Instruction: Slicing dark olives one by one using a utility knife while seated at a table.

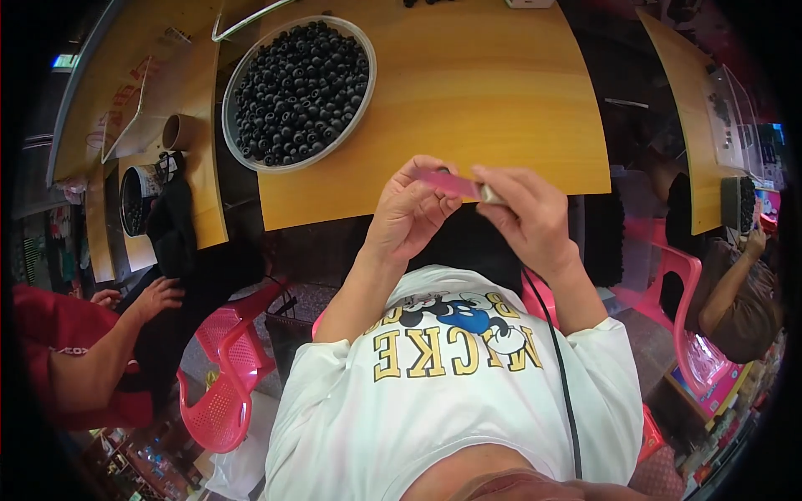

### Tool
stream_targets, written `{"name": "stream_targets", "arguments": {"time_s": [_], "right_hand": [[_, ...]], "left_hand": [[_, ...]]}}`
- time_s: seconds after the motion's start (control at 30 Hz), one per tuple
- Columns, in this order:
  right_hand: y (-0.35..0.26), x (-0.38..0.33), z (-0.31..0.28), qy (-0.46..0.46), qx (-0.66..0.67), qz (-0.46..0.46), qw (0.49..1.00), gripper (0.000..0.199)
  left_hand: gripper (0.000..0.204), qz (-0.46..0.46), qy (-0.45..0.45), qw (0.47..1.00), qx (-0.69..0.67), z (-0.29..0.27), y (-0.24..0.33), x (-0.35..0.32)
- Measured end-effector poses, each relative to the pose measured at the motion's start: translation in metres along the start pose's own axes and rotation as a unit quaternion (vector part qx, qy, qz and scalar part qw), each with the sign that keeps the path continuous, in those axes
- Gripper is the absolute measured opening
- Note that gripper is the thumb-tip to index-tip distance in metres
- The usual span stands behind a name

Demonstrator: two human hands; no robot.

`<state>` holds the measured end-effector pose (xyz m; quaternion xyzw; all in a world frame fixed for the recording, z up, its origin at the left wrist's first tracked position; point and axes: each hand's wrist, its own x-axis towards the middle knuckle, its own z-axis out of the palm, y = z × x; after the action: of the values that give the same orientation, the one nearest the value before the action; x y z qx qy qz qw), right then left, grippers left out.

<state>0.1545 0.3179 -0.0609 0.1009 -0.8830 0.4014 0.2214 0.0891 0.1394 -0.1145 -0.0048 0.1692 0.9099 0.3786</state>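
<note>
pink strip, black beads, yellow-orange wooden table, pink chair.

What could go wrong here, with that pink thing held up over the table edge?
Both hands, left hand and right hand, pinch the small pink strip in mid-air beyond the wooden table edge; if it slips, it likely falls to the lap. The bowl of dark beads sits near the table's corner and could be knocked.

This looks like a small, crowded workshop or market stall where several people do handwork side by side. Plain wooden tables stand close together, a big round tray is heaped with dark round beads, and workers sit on red plastic chairs at neighbouring tables.
</note>
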Motion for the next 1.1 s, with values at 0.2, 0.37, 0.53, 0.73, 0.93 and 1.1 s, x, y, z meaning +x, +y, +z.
{"name": "stream_targets", "arguments": {"time_s": [0.2, 0.37, 0.53, 0.73, 0.93, 1.1], "right_hand": [[-0.005, 0.0, 0.013, -0.007, -0.103, -0.059, 0.993, 0.044], [0.002, -0.003, 0.019, -0.014, -0.147, -0.081, 0.986, 0.05], [0.002, -0.003, 0.016, -0.033, -0.17, -0.094, 0.981, 0.053], [-0.004, -0.003, 0.008, -0.055, -0.145, -0.08, 0.985, 0.044], [-0.003, -0.007, 0.005, -0.037, -0.156, -0.042, 0.986, 0.037], [-0.004, -0.007, 0.005, -0.032, -0.168, -0.048, 0.984, 0.036]], "left_hand": [[0.01, -0.003, -0.003, 1.0, 0.028, 0.003, 0.001, -0.001], [0.007, 0.001, 0.022, 1.0, 0.022, -0.001, -0.001, -0.003], [0.007, -0.001, 0.03, 0.999, 0.023, -0.005, -0.004, 0.0], [0.007, -0.023, 0.043, 0.999, -0.001, -0.003, -0.006, 0.001], [0.008, -0.018, 0.023, 1.0, 0.009, -0.003, -0.004, -0.001], [0.01, -0.005, 0.004, 0.999, 0.035, -0.002, -0.004, -0.003]]}}
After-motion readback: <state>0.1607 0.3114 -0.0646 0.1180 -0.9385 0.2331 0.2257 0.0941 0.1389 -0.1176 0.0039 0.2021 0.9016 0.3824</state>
